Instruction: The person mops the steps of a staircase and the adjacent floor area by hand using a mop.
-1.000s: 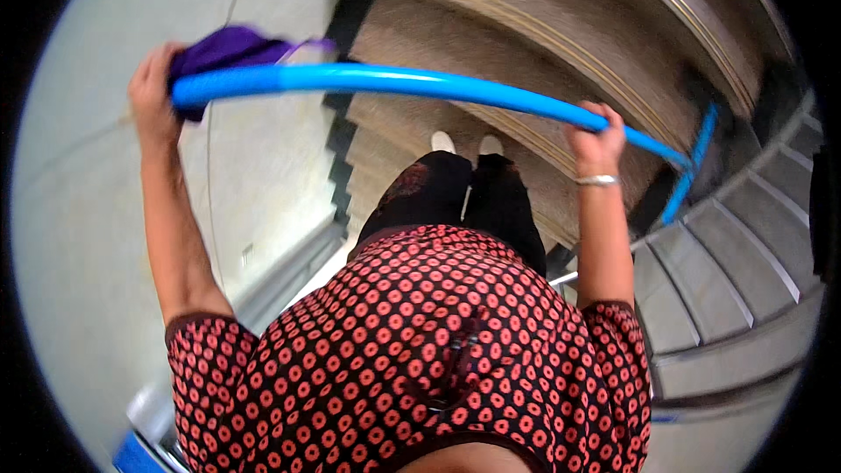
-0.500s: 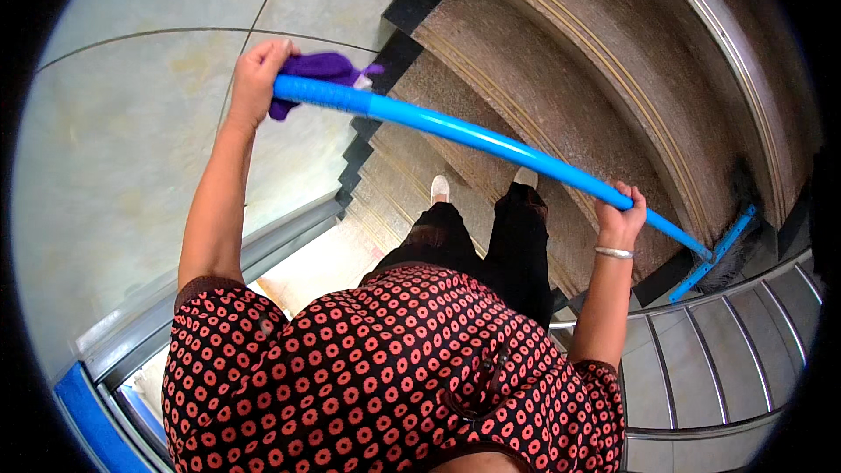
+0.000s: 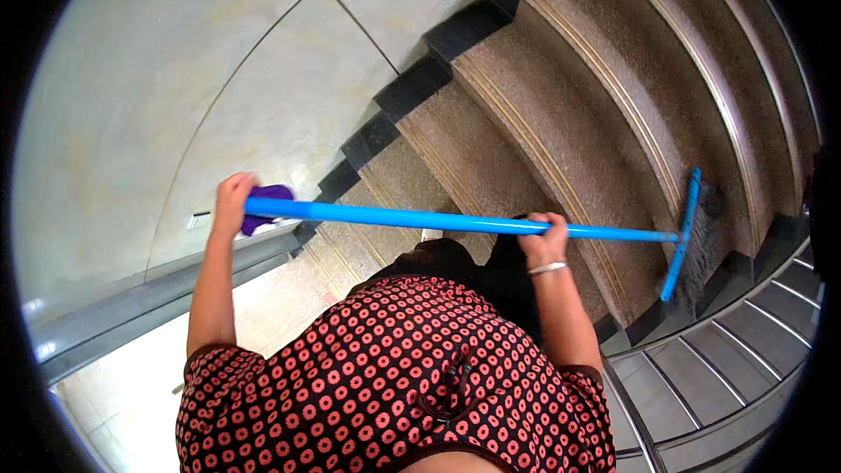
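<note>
My left hand is closed at the top end of a long blue broom. A purple cloth hangs by that hand, bunched around the handle's end; whether the fingers hold it too is hidden. Farther down the handle, my right hand is wrapped round it, a silver bangle on the wrist. The handle runs nearly level across the view. On the right, the broom's narrow blue head rests at a stair tread, its dark grey bristles spread on the far side.
Curved brown stone stairs with pale edge strips fan out ahead. A black stepped skirting borders them at the left, against a pale tiled wall. At the lower right curves a metal railing with bars.
My view has turned and shifted. Both hands sit lower and farther left in it, the handle lies more level, and the broom head now stands steeper, higher up the picture.
</note>
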### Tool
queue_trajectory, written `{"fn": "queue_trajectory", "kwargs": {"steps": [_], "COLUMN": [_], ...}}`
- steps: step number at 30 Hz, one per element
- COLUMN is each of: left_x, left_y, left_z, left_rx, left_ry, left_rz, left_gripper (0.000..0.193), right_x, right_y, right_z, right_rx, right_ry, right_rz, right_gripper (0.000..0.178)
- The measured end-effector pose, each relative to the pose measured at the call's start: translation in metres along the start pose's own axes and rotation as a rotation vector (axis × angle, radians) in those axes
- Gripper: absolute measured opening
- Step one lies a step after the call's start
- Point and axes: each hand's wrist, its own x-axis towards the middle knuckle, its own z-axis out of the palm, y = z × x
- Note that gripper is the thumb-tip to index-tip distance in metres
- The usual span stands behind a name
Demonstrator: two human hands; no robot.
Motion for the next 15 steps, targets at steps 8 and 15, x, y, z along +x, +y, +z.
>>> {"fn": "queue_trajectory", "kwargs": {"steps": [8, 15], "left_x": [-0.169, -0.343], "left_y": [-0.140, -0.185], "left_z": [-0.191, -0.218], "left_rx": [0.169, -0.280], "left_ry": [0.513, 0.745], "left_rz": [-0.106, -0.509], "left_gripper": [0.023, 0.026], "right_x": [-0.055, -0.045], "right_y": [0.234, 0.357], "right_z": [0.010, -0.010], "right_rx": [-0.425, -0.750], "right_ry": [-0.044, 0.122], "right_rz": [0.380, 0.503], "right_gripper": [0.013, 0.009]}}
